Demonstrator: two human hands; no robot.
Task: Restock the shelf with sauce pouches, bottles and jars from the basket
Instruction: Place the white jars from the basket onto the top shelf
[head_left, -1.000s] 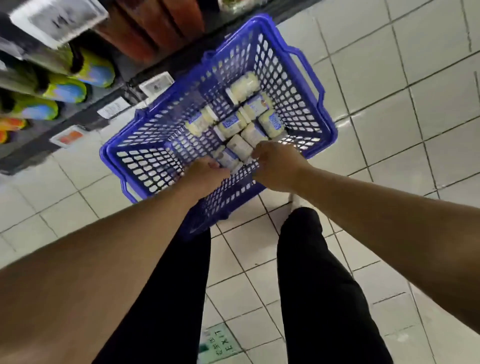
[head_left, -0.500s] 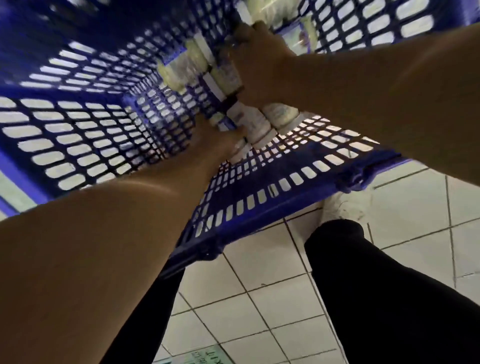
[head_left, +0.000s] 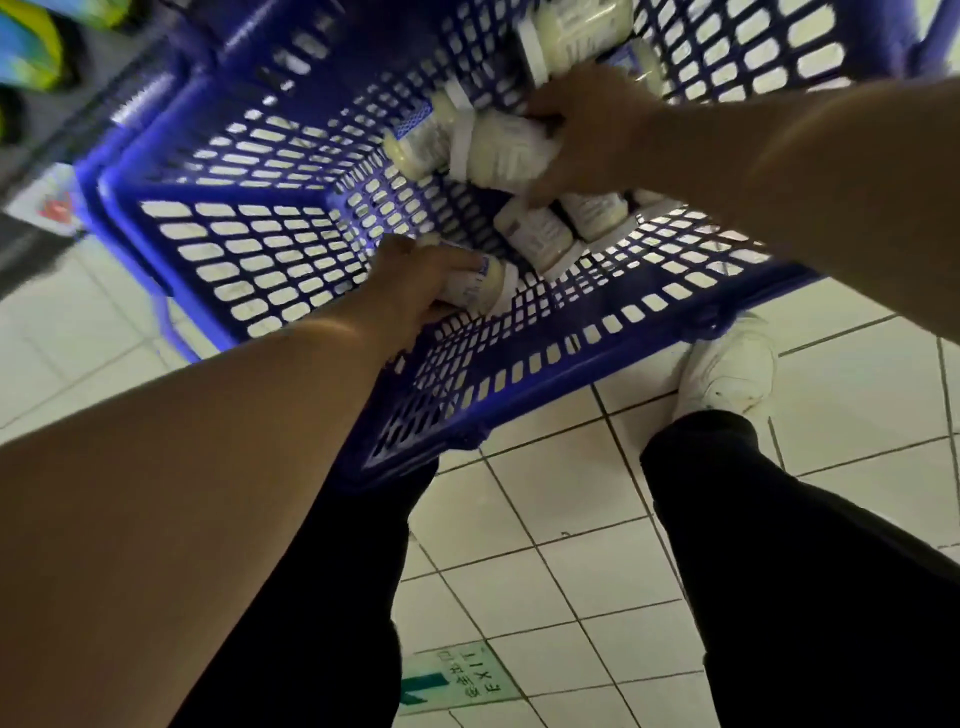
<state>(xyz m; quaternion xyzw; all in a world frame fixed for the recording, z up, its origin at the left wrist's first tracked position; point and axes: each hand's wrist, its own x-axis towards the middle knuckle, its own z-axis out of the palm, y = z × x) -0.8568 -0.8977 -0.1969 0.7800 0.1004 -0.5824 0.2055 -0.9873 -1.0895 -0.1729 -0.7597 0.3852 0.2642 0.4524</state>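
White tiled floor (head_left: 566, 525), green exit sticker (head_left: 457, 680) between the person's feet. Blue basket (head_left: 545, 364) sits on the floor near the shelf edge (head_left: 62, 130), top left, blurry. Left hand (head_left: 415, 286) is wrapped around one pale jar (head_left: 483, 283) at the basket's near wall. Right hand (head_left: 582, 135) is closed on another jar (head_left: 504, 150) further in. Loose jars (head_left: 540, 236) lie on their sides between the two hands. Step looks like lifting out one jar per hand. Best to grip each by the body, not the lid, lift straight up clear of the rim, and avoid knocking the neighbouring jars.
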